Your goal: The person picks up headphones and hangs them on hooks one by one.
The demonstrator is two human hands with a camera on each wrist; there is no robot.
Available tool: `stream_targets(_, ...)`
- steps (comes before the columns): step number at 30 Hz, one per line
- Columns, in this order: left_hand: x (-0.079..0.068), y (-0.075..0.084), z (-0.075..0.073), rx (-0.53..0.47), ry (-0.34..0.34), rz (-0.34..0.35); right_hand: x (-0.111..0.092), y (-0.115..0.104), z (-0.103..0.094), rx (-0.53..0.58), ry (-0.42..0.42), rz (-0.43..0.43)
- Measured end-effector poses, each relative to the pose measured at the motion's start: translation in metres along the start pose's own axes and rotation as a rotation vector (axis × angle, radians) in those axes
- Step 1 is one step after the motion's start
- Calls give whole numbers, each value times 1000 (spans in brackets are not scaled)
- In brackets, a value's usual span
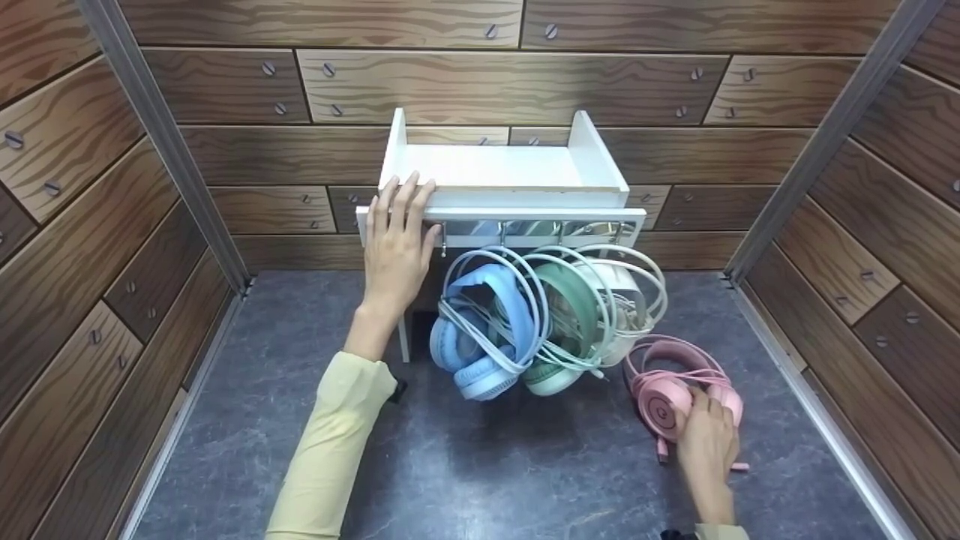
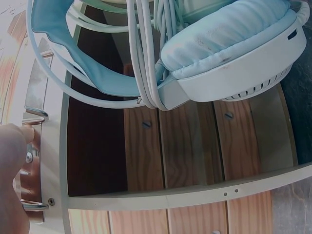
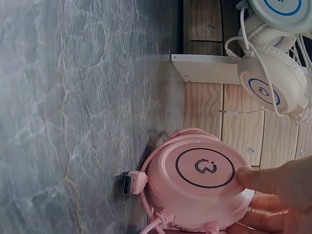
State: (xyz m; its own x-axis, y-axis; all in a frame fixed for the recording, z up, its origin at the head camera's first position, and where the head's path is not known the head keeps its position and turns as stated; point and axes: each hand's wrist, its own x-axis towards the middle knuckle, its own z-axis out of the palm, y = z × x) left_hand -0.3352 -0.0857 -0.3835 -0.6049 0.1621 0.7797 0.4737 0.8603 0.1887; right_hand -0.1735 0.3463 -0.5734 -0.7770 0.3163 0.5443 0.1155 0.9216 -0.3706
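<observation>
My left hand (image 1: 396,251) lies over the left end of the white rack's front rail (image 1: 495,214), its fingers extended across the top edge. Pink headphones (image 1: 660,401) with a wound cable lie on the floor at the right. My right hand (image 1: 706,439) grips their ear cups. In the right wrist view, the thumb is on the round pink cup (image 3: 204,168) and the other fingers go beneath it. Blue headphones (image 1: 487,330), green headphones (image 1: 574,322) and white headphones (image 1: 626,315) hang by their cables from the rack's hooks, right of my left hand.
A bare metal hook (image 1: 443,240) sits beside my left thumb. The rack's upper shelf (image 1: 491,165) has raised sides. A pink USB plug (image 3: 134,183) rests on the dark marbled floor (image 1: 480,480). Wood-patterned walls (image 1: 510,82) enclose the space on three sides.
</observation>
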Motion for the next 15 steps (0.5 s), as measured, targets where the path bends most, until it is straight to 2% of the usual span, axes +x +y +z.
stream_targets(15,0,0,0,9,9,10,-8,-6,-2,14,-1,-7)
